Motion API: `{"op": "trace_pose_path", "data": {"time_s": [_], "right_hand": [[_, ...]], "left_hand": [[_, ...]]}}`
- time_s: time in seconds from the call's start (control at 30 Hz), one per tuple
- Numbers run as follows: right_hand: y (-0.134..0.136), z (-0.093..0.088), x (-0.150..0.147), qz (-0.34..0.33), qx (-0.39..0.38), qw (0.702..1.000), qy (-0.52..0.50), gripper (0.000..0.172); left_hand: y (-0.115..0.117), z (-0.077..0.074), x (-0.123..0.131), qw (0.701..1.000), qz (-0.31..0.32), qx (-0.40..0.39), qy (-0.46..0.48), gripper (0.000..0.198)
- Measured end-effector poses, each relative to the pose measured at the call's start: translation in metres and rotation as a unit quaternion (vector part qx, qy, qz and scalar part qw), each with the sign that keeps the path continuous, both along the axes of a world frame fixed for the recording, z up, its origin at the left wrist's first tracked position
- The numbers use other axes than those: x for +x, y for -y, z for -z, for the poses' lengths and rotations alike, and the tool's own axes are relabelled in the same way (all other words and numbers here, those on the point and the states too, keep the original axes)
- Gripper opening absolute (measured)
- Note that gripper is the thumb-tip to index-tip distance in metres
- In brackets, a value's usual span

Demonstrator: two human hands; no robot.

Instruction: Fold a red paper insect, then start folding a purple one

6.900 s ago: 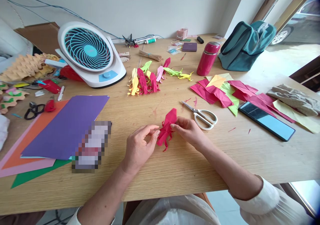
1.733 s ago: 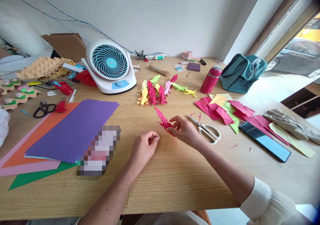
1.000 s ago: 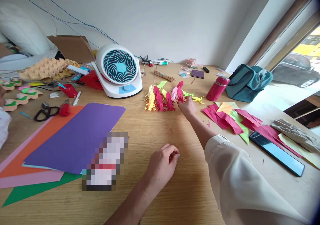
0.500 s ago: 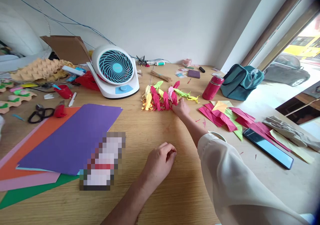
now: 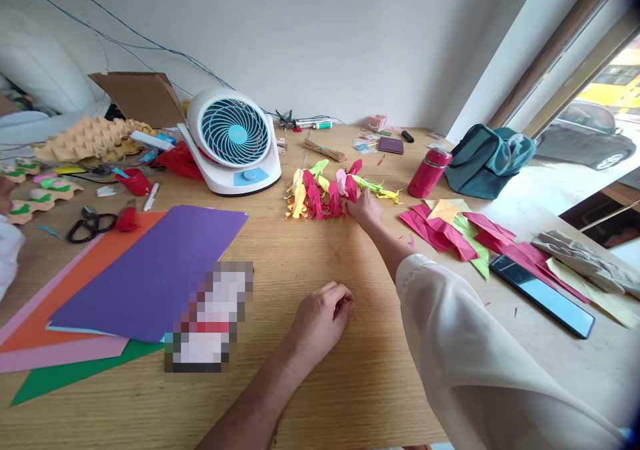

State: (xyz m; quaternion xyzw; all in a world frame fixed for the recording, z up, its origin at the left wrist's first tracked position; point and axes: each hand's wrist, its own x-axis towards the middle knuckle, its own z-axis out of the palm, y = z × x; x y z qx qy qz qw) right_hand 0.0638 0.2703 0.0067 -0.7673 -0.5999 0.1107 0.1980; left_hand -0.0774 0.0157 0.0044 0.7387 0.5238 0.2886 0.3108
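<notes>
At the middle of the table lies a bunch of folded paper flowers [image 5: 314, 197] in red, yellow, pink and light green, with curled edges. My right hand [image 5: 365, 208] reaches out to its right end, fingers pinched together at a red paper flower [image 5: 352, 189]. The fingertips are partly hidden behind the hand. Closer to me, my left hand [image 5: 323, 320] rests on the table, fingers curled in and thumb against them, with nothing visible in it. Folded red, green and orange paper pieces [image 5: 440, 230] lie to the right of my right arm.
Purple paper sheets [image 5: 150, 270], scissors [image 5: 93, 225] and a pixelated phone-like object [image 5: 213, 320] lie left. Behind are a fan [image 5: 235, 140] and thin sticks [image 5: 324, 150]. A red bottle [image 5: 429, 173], teal bag [image 5: 487, 163] and phone [image 5: 543, 297] are at right.
The view has shifted slightly, so the table's things sit a little further right. My right hand stays at the flowers' right end, and my left hand keeps its curled rest.
</notes>
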Motion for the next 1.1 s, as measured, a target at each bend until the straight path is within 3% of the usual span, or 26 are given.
{"op": "trace_pose_path", "data": {"time_s": [0.17, 0.4, 0.6, 0.73, 0.83, 0.97, 1.1], "right_hand": [[0.007, -0.001, 0.004, -0.018, 0.005, 1.0, 0.001, 0.057], [0.009, 0.006, 0.002, -0.022, -0.013, 1.0, 0.015, 0.042], [0.005, 0.004, 0.001, -0.025, -0.012, 0.999, 0.015, 0.041], [0.009, -0.003, 0.005, -0.041, 0.008, 0.999, 0.0, 0.053], [0.016, -0.016, 0.02, -0.054, 0.046, 0.997, -0.013, 0.049], [0.058, -0.033, 0.046, -0.121, 0.108, 0.986, -0.037, 0.036], [0.144, -0.021, 0.044, -0.25, 0.149, 0.954, -0.076, 0.03]], "left_hand": [[0.0, 0.001, 0.001, 1.0, 0.002, 0.002, -0.011, 0.014], [-0.002, 0.003, 0.002, 1.0, 0.006, 0.003, -0.027, 0.014], [-0.002, 0.003, 0.002, 1.0, 0.015, 0.005, -0.026, 0.014], [-0.002, 0.005, 0.002, 0.999, 0.017, 0.004, -0.033, 0.015], [-0.002, 0.007, 0.002, 0.999, 0.018, 0.005, -0.03, 0.014], [-0.004, 0.009, 0.002, 0.999, 0.013, 0.025, -0.02, 0.013], [-0.008, 0.013, 0.003, 0.999, 0.0, 0.047, -0.013, 0.014]]}}
